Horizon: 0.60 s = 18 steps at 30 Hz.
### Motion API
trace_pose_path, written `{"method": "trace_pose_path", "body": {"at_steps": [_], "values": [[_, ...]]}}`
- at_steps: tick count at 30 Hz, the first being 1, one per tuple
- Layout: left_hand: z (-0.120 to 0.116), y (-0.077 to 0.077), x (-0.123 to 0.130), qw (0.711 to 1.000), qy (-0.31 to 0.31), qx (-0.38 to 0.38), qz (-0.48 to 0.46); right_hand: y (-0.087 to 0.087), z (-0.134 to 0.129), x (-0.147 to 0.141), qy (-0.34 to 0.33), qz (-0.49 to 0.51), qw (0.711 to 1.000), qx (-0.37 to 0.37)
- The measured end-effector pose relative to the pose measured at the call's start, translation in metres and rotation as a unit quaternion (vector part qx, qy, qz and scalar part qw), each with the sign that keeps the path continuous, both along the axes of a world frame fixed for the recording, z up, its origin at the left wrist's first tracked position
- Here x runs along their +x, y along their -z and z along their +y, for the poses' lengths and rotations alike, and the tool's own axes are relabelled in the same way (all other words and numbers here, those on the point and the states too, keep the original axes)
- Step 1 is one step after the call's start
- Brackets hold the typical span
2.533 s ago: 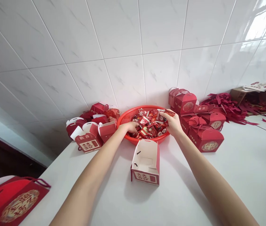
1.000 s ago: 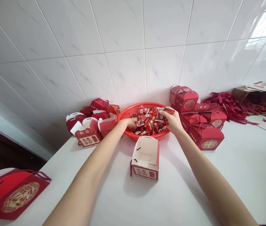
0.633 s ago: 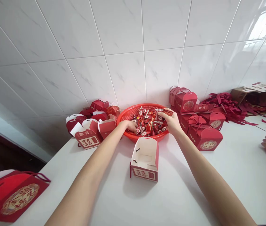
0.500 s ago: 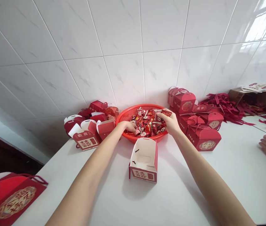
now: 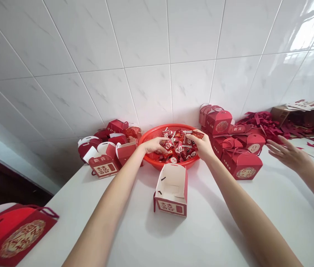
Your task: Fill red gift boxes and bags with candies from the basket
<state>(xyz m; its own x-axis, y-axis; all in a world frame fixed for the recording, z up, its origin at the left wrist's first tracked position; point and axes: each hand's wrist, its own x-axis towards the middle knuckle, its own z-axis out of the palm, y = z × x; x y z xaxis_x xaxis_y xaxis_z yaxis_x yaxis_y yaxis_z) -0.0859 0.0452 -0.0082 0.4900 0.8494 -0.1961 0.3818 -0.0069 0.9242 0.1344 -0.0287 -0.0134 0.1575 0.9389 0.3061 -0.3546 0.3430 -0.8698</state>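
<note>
A red plastic basket of wrapped candies stands against the tiled wall. My left hand is over the basket's left part, its fingers curled at the candies; what they hold, if anything, I cannot make out. At the basket's right side my right hand has its fingers closed on a red candy packet. In front of the basket sits an open red box, its white inside facing up, with no candy visible in it.
Red boxes stand left and right of the basket. A larger red box is at the near left. Another person's hand reaches in from the right, near red ribbons and a cardboard box.
My left hand has lifted slightly from among the candies. My right hand has barely moved. The other person's hand has moved left and up, towards the right-hand boxes, with fingers spread.
</note>
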Motion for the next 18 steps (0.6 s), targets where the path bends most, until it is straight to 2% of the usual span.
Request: {"method": "trace_pose_path", "body": {"at_steps": [5,13,18], "values": [[-0.0004,-0.0001,0.0010,1.000,-0.006,0.010,-0.028,-0.0024,-0.0015,0.0007,-0.037,0.011,0.999,-0.012],[0.0025,0.0022,0.0003,0.992,-0.021,0.085,-0.089,-0.0091,-0.0037,0.0078,-0.092,0.060,0.993,-0.038],[0.0025,0.0007,0.0003,0.985,-0.023,0.144,-0.096,-0.0086,-0.0028,0.0089,-0.095,0.072,0.992,-0.047]]}}
